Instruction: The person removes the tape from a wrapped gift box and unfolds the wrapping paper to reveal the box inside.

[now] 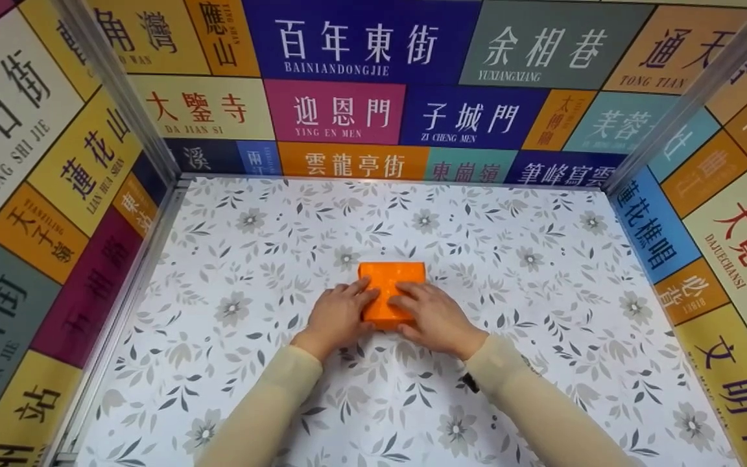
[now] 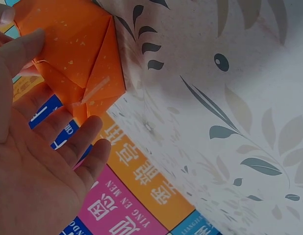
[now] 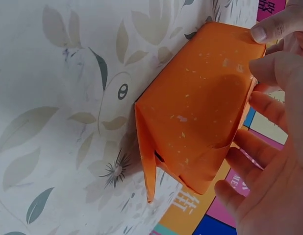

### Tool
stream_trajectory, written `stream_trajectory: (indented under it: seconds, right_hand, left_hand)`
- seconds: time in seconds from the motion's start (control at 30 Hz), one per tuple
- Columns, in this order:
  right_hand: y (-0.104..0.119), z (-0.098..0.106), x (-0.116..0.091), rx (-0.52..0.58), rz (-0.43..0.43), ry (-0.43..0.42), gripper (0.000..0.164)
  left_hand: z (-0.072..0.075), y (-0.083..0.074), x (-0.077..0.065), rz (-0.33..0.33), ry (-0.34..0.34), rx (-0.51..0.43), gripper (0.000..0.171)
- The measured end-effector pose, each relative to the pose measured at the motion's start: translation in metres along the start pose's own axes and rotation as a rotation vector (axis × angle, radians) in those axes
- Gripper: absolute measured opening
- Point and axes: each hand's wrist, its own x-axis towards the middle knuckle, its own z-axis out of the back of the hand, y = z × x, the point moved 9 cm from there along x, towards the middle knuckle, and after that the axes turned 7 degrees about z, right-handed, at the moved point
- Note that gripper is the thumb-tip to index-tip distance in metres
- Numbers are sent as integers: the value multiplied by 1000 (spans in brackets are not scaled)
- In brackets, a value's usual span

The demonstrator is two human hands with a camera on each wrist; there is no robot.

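Observation:
A small box wrapped in orange paper [image 1: 391, 308] sits in the middle of the patterned tabletop. My left hand [image 1: 342, 316] lies at its left side, fingertips touching the top and thumb at the near face. Opposite it, my right hand [image 1: 435, 319] touches the top and near side with fairly straight fingers. In the left wrist view, folded creases mark one end of the orange box [image 2: 68, 44], beside the left hand [image 2: 38, 156]. A loose paper flap [image 3: 147, 166] juts from the other end in the right wrist view, near the right hand [image 3: 269, 161].
White paper with grey leaves and flowers covers the table [image 1: 250, 259]. Panels with coloured street-name signs [image 1: 347, 110] stand behind and on both sides. Metal frame posts [image 1: 130, 97] rise at the back corners. A dark object [image 1: 471, 383] shows at the right cuff.

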Motion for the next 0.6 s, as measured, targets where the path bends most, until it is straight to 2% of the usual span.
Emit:
stream_trajectory:
  seconds: [0.33, 0.6]
  right_hand:
    - [-2, 0, -3, 65, -10, -24, 48]
    - [-8, -6, -6, 53, -21, -49, 68]
  left_hand:
    - [-1, 1, 2, 11, 8, 8, 66]
    - [2, -1, 1, 1, -11, -10, 66]
